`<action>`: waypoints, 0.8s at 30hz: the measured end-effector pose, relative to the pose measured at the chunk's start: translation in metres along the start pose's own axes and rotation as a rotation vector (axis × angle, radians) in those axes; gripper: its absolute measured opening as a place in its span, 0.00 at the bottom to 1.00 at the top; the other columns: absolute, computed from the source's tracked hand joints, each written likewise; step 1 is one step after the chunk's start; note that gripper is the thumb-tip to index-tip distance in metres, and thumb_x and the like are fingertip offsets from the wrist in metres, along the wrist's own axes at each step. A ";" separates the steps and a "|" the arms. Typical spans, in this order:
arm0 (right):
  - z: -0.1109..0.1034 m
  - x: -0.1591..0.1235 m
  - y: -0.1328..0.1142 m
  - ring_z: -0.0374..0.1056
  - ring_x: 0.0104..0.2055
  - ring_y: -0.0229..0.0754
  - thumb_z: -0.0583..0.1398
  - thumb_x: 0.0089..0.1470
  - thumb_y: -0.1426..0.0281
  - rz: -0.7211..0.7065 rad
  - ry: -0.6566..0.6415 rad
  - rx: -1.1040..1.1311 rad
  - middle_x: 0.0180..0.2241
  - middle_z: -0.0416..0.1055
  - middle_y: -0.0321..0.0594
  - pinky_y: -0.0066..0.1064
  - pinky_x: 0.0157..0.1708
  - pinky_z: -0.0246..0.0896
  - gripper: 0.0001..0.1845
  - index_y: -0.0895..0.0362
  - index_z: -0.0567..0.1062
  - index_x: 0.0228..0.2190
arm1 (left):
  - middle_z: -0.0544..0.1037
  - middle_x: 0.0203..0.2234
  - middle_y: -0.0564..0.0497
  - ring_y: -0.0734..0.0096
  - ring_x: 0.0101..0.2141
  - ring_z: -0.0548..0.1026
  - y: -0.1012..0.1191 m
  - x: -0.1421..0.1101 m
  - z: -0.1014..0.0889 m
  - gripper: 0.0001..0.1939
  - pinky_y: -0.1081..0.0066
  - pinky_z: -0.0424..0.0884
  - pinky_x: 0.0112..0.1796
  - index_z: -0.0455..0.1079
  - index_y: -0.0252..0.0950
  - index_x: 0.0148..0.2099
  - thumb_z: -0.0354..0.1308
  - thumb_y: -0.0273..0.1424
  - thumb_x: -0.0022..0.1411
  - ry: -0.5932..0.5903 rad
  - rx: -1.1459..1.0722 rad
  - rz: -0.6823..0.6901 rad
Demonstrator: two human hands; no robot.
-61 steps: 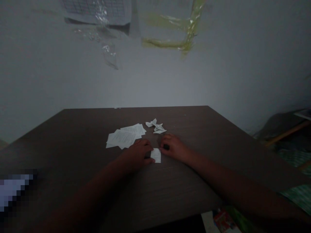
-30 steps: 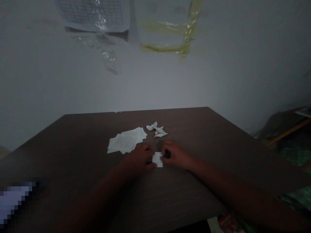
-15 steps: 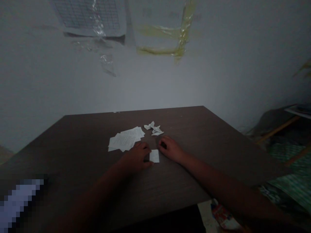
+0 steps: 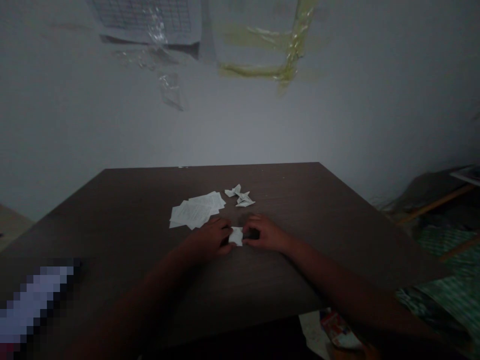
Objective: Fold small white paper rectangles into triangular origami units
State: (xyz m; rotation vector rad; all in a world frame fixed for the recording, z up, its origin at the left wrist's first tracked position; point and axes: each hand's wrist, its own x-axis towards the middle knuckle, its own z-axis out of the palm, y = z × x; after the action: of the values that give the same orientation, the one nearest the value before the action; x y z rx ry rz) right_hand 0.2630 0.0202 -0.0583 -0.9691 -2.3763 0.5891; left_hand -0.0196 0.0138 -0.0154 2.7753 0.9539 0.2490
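Left hand (image 4: 213,237) touches a small, white, squarish paper (image 4: 236,236).

- Dim and underexposed throughout, colours greyed.
- The wall (image 4: 240,125) is the lightest broad area, palest towards twelve o'clock, dulling towards nine and three.
- Clear tape (image 4: 155,30) at eleven o'clock and yellow tape (image 4: 294,50) at one o'clock catch small white glints.
- The tabletop (image 4: 300,200) darkens towards six o'clock; at seven, the left forearm (image 4: 150,285) nearly melts into it.
- Deep shadow fills the curl of the right hand (image 4: 260,232); the small paper (image 4: 236,236) beside it stands out pale, its detail soft.
- Print on the loose sheets (image 4: 193,210) is too soft to read.
- Coarse pixel blocks cover a patch at eight o'clock.
- Towards four o'clock, the green cloth (image 4: 450,285) looks murky and smeared.
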 end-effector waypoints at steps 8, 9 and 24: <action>0.003 -0.001 -0.004 0.77 0.52 0.52 0.76 0.64 0.69 -0.049 -0.006 -0.015 0.45 0.82 0.42 0.47 0.57 0.70 0.12 0.52 0.84 0.47 | 0.86 0.56 0.39 0.51 0.57 0.83 -0.015 0.006 0.010 0.14 0.51 0.78 0.62 0.83 0.37 0.62 0.61 0.34 0.84 0.020 0.027 0.101; 0.003 0.000 -0.004 0.78 0.52 0.51 0.75 0.65 0.69 -0.072 -0.006 -0.006 0.45 0.82 0.42 0.47 0.57 0.71 0.10 0.51 0.84 0.47 | 0.86 0.55 0.39 0.52 0.56 0.84 -0.017 0.006 0.011 0.14 0.51 0.78 0.62 0.84 0.37 0.62 0.60 0.34 0.84 0.026 0.030 0.113; 0.011 0.001 -0.013 0.80 0.42 0.44 0.71 0.65 0.72 0.071 0.079 0.261 0.41 0.83 0.37 0.36 0.45 0.75 0.11 0.52 0.77 0.47 | 0.84 0.61 0.40 0.48 0.62 0.82 0.000 0.002 0.023 0.21 0.49 0.79 0.64 0.71 0.38 0.70 0.60 0.29 0.79 0.123 -0.114 0.020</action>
State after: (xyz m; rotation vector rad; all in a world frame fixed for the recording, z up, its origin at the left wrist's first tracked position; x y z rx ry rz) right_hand 0.2490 0.0101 -0.0591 -0.9440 -2.1372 0.8482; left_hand -0.0127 0.0118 -0.0373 2.6923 0.9091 0.4677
